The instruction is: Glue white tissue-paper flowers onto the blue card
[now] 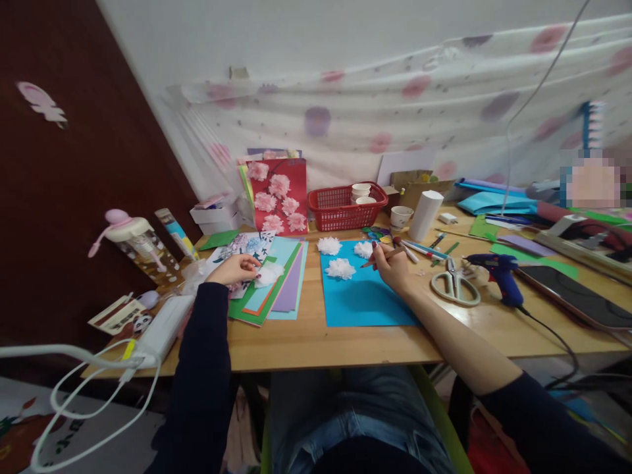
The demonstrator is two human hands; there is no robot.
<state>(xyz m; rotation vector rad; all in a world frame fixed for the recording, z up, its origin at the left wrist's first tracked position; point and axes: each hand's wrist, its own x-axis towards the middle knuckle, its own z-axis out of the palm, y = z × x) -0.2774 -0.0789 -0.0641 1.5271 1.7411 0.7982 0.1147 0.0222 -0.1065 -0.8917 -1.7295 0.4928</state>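
On the right part of a blue sheet [363, 303] is my right hand [390, 266], its fingers closed round a brown pencil [368, 264] that points left. Three white paper flowers lie on the sheet: one at the top left [329, 246], one below it [340, 268], and one [363, 249] beside my right fingertips. My left hand [239, 268] is over the stacked coloured papers [291, 289], its fingers pinched at the edge of a white tissue piece [269, 274].
A red basket [345, 209] with paper cups stands behind. Scissors [454, 286], a blue glue gun [503, 273] and a phone [577, 296] lie right. At left are a bottle [141, 247] and a white power strip [165, 326] with cables.
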